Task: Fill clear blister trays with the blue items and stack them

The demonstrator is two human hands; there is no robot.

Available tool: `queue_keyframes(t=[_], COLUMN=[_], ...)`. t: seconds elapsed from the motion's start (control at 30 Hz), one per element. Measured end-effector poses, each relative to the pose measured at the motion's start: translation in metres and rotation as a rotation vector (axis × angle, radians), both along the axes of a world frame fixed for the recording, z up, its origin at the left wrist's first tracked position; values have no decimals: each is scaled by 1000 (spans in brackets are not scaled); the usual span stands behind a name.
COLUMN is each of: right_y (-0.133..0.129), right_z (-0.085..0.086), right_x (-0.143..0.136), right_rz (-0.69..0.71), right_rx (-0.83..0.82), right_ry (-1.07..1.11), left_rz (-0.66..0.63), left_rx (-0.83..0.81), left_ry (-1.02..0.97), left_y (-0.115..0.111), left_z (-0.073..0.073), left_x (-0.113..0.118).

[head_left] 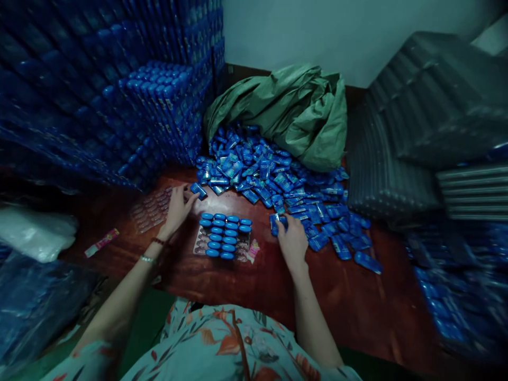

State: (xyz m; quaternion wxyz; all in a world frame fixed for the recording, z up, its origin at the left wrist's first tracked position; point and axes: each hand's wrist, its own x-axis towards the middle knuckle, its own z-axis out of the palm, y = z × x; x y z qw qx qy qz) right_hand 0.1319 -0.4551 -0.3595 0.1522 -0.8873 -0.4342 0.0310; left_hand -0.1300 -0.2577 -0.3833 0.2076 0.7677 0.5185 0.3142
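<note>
My left hand point(180, 209) has its thumb and fingertips closed on a small blue container point(199, 191) at the near left edge of a loose pile. To the right, my right hand point(293, 242) grips another small blue labelled container point(274, 225) by its near side. Between the hands lies a clear moulded tray point(201, 243). Several blue containers point(216, 237) stand in it with their smooth oval tops up, in two middle columns and along the far row. Some pockets at its left and right sides hold nothing. A small pink wrapper point(253, 251) rests on the tray's right edge.
Loose blue containers point(262, 164) spill from a green sack point(293, 106). Stacks of filled trays point(159, 100) rise at the left, and stacked grey trays point(391, 153) at the right. Another clear tray point(151, 210) and a pink strip point(102, 243) lie left on the reddish-brown table point(341, 301).
</note>
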Motion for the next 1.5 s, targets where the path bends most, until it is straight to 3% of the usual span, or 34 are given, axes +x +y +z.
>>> queue_keyframes(t=[0.1,0.17,0.27,0.4,0.53,0.63,0.77,0.9,1.0,1.17,1.33,1.5], right_y=[6,7,1,-24,-47,-48,-35,-26,-22,-6,11,2], right_z=[10,10,-1,-23,-29,-26,-27,-23,-7,23,37,28], right_x=[11,6,-11,-30,-37,-43,-51,-50,-45,-48,-63,-64], right_rz=[-19,45,164,214,277,463,529,602,727,817,861,750], right_rx=[-293,-321,-254,-26,332,357,310,276,141,-133,-257,-207], right_ry=[-90,-143,-194,-16,262,321,238,180,87,-120,-161,-141], left_rz=[27,15,1,-11,138,199,0,-215,-367,-588,-696,-672], left_rx=[-180,-264,-287,-220,-37,74,197,270,247,165,57,-58], left_ry=[120,160,116,-95,-336,-397,-309,-149,-3,126,187,154], left_y=[30,39,34,1,-56,-98,-122,-115,-104,-89,-82,-83], left_z=[-6,-7,-5,-1,4,6,1,-5,-2,14,30,37], left_x=[17,24,25,2,-32,-46,-42,-33,-32,-36,-34,-29])
